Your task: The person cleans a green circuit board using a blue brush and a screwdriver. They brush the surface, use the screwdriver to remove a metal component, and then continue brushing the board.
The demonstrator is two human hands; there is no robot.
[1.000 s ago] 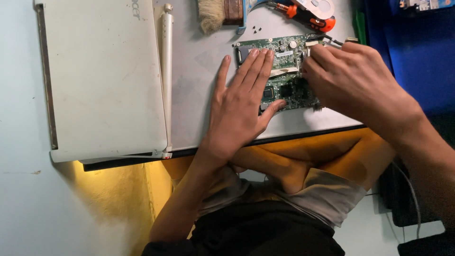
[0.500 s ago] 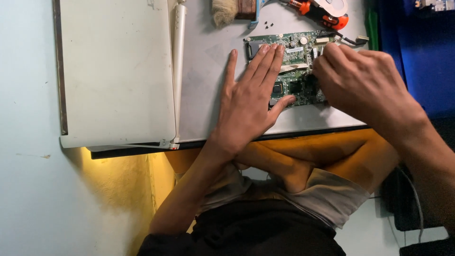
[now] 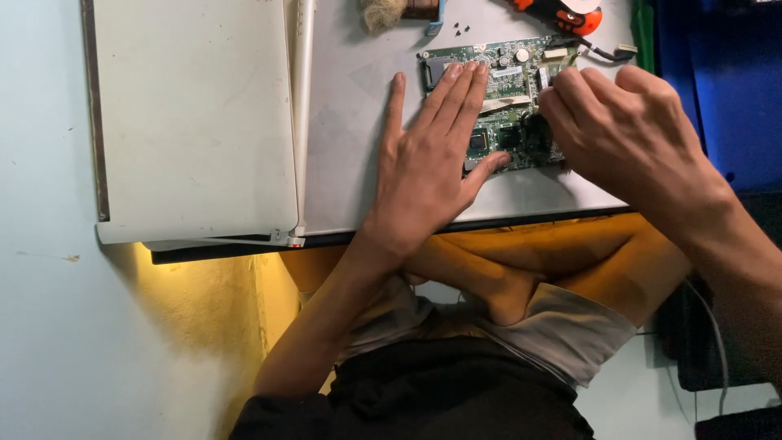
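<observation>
I see my left hand (image 3: 428,163) spread open and flat, palm down, with its fingers (image 3: 458,94) lying across the left half of the green circuit board (image 3: 521,77) and its thumb reaching under the board's near edge; it grips nothing, and I read that flat press as a way to pin the board so it cannot slide on the smooth surface. The board lies face up on the grey bench (image 3: 350,147), near the far edge, with its chips and connectors turned toward the camera so they can be reached from above. My right hand (image 3: 631,130) comes in from the right with the fingers curled down onto the board's right half, the tips bunched over a dark part there; whether they pinch something small or only press on it I cannot tell, since the knuckles hide the fingertips. A white laptop lid (image 3: 191,122) lies flat to the left, well apart from both hands, set aside where it does not crowd the board. Beyond the board sit a brush (image 3: 383,10), a few small dark screws (image 3: 458,28) kept together in a loose cluster, and an orange-handled tool (image 3: 578,15), all within reach. My crossed legs (image 3: 521,269) show under the bench's near edge.
</observation>
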